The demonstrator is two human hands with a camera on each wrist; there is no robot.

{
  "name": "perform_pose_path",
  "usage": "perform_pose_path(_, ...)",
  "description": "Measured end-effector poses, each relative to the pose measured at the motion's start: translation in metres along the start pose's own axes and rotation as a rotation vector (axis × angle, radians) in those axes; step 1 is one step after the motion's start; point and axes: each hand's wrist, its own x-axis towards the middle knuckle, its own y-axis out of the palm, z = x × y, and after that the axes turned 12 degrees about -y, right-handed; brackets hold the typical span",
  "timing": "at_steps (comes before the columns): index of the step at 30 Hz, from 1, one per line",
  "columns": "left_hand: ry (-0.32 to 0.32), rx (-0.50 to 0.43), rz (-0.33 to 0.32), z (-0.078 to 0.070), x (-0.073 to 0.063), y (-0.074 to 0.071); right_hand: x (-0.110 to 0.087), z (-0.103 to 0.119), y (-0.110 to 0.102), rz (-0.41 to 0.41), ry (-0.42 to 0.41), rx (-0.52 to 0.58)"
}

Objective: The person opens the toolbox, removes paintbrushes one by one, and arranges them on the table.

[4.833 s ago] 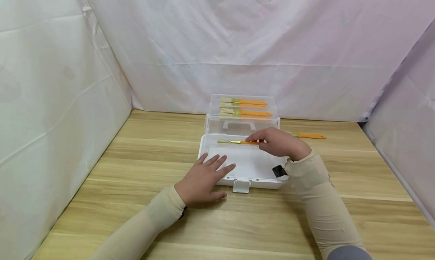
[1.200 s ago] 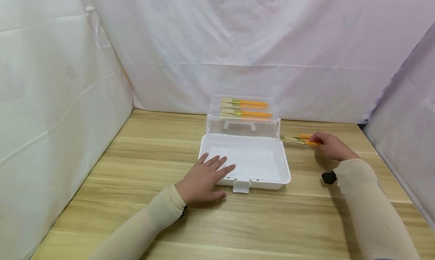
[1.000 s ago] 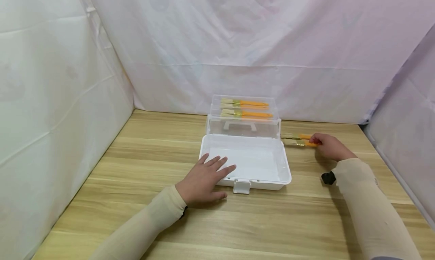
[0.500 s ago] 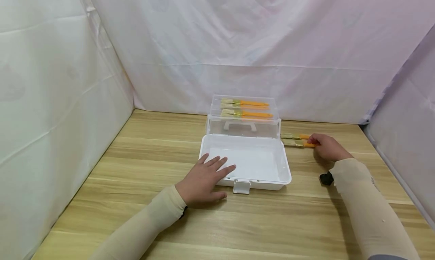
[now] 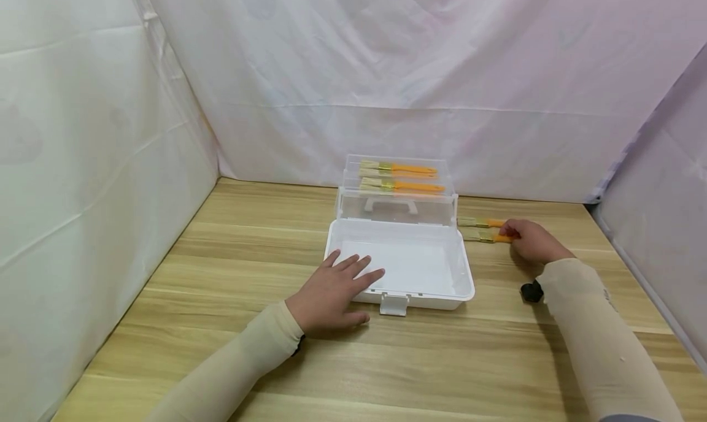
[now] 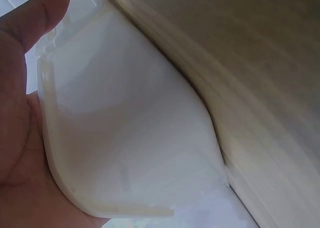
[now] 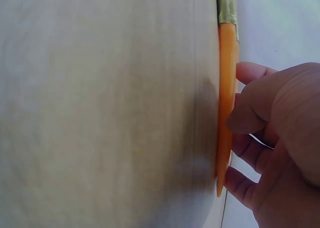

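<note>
In the head view my right hand is at the right of the box, its thumb and fingers on the orange handle of the nearer paintbrush, which lies flat. The right wrist view has the thumb on one side of this handle and fingers on the other. A second paintbrush lies parallel just behind it, its handle end hidden by the hand. My left hand rests with spread fingers over the front left corner of the white box. In the left wrist view the box wall fills the middle, with the palm against its rim.
The box's clear lid is folded back, and several orange-handled paintbrushes lie on top of it. A white latch hangs at the box front. Pale cloth encloses the wooden table at the back and sides.
My right hand has carried the paintbrush from over the box to the table at right, laying it beside the other one and turning it parallel. My left hand has stayed put.
</note>
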Motion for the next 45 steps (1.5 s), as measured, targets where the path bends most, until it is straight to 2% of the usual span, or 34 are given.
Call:
perform_pose_path(5,0.008,0.006,-0.001,-0.001,0.0,0.0,-0.002,0.007,-0.007,-0.019,-0.007,-0.008)
perform_pose_path(9,0.006,0.006,0.0,-0.001,0.0,0.0,0.002,0.022,-0.018,-0.035,-0.024,-0.007)
perform_pose_path(15,0.008,0.01,-0.003,-0.002,0.0,0.0,0.013,0.054,-0.041,-0.027,-0.051,-0.03)
perform_pose_path(19,0.007,0.007,0.003,-0.003,0.001,-0.001,0.025,0.079,-0.053,-0.074,-0.118,-0.068)
perform_pose_path(25,0.007,-0.001,-0.001,-0.005,0.002,-0.003,0.039,0.121,-0.064,-0.103,-0.184,-0.12)
perform_pose_path(31,0.005,-0.014,-0.007,-0.004,0.002,-0.001,0.053,0.153,-0.062,-0.102,-0.273,-0.127)
perform_pose_path(36,0.006,0.002,-0.016,-0.003,0.002,0.001,0.07,0.174,-0.056,-0.069,-0.339,-0.128)
perform_pose_path(41,-0.001,-0.003,-0.003,-0.004,0.003,0.002,0.084,0.185,-0.045,-0.05,-0.351,-0.135)
perform_pose_path(45,-0.007,-0.016,0.011,-0.006,0.004,0.001,0.091,0.19,-0.037,-0.023,-0.322,-0.107)
